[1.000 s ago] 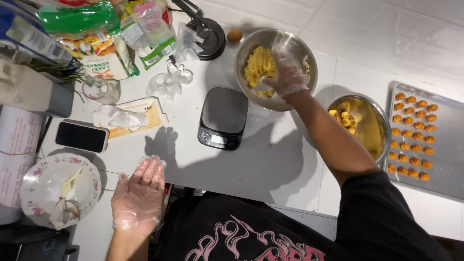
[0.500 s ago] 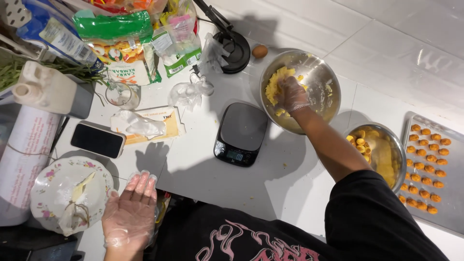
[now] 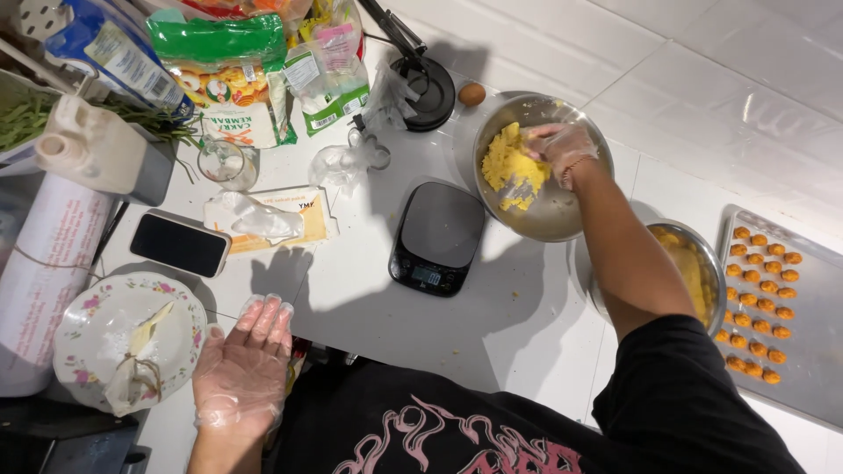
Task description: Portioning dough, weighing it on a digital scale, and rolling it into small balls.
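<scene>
The yellow dough (image 3: 511,171) sits in the steel mixing bowl (image 3: 562,219), heaped against its 9 o'clock wall; the lump is longer than wide, its long axis running roughly from 12 to 6 o'clock, with a ragged lower end. The right hand (image 3: 562,149), in a clear plastic glove, reaches into the bowl from 3 o'clock, its fingers curled and pressing on the dough's upper right edge — gripping a part of it. Half a second ago that hand lay lower in the bowl, over the middle of the dough; now it has shifted toward the far rim. The left hand (image 3: 246,364), also gloved, lies flat at 7 o'clock, fingers spread and holding nothing, much as before. A black kitchen scale (image 3: 437,237) stands just beside the bowl at its 8 o'clock. At 4 o'clock of the bowl sit a smaller steel bowl (image 3: 702,254) and, past it, a baking tray (image 3: 817,351) with rows of orange balls. A dark phone (image 3: 180,244) and a flowered plate (image 3: 92,338) lie near the left hand — at its 11 and 9 o'clock.
</scene>
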